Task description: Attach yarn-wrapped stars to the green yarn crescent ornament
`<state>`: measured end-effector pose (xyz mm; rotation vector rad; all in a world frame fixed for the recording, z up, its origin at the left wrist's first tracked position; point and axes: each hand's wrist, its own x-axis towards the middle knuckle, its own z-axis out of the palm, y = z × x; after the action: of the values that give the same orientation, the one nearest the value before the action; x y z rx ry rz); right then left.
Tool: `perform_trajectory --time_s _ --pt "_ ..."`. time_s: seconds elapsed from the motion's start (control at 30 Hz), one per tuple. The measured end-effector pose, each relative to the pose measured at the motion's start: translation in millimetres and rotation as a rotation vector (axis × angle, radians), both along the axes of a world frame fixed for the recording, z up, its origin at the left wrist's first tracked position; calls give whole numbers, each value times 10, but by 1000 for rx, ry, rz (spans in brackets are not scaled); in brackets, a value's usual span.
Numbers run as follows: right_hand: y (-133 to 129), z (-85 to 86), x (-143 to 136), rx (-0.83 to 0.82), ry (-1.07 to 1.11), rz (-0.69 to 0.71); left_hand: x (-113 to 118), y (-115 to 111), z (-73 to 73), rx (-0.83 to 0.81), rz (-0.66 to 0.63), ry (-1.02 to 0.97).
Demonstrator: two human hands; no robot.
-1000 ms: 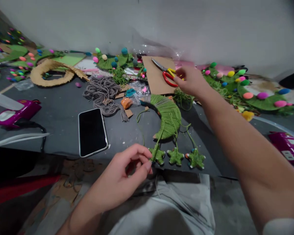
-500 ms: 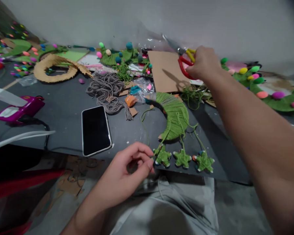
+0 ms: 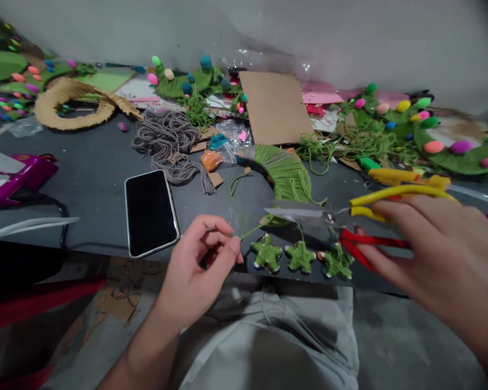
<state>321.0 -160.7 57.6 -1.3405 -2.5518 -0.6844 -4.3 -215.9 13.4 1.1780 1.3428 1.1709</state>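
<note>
Between thumb and fingers, my left hand (image 3: pixel 205 265) pinches a strand of green yarn (image 3: pixel 250 234) at the table's front edge. The strand runs toward the lower tip of a yarn-wrapped green crescent (image 3: pixel 290 173). My right hand (image 3: pixel 435 249) grips scissors (image 3: pixel 329 218) by their red and yellow handles. Their blades point left, over the lower part of the crescent and partly hiding it. Below the blades lie three small green stars, a left one (image 3: pixel 265 252), a middle one (image 3: pixel 300 256) and a right one (image 3: pixel 336 260), with yarn leading up from them.
A phone (image 3: pixel 152 213) lies left of my left hand. Behind it are grey yarn (image 3: pixel 166 141) and a tan ring (image 3: pixel 75 105). A cardboard sheet (image 3: pixel 274 108) lies at the back. A yellow glue gun (image 3: pixel 406 176) sits behind my right hand, and a purple device (image 3: pixel 20 176) at far left.
My right hand has brought the scissors from the back of the table down to the crescent's lower end. My left hand still pinches the yarn, now drawn out from the crescent. The view has shifted slightly.
</note>
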Motion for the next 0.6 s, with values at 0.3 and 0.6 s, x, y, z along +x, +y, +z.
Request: perform_trajectory --time_s 0.3,0.6 --pt "-262 19 -59 -4 -36 50 31 71 77 60 -25 42" --pt "-341 66 -282 -14 -19 67 35 49 131 82 -53 179"
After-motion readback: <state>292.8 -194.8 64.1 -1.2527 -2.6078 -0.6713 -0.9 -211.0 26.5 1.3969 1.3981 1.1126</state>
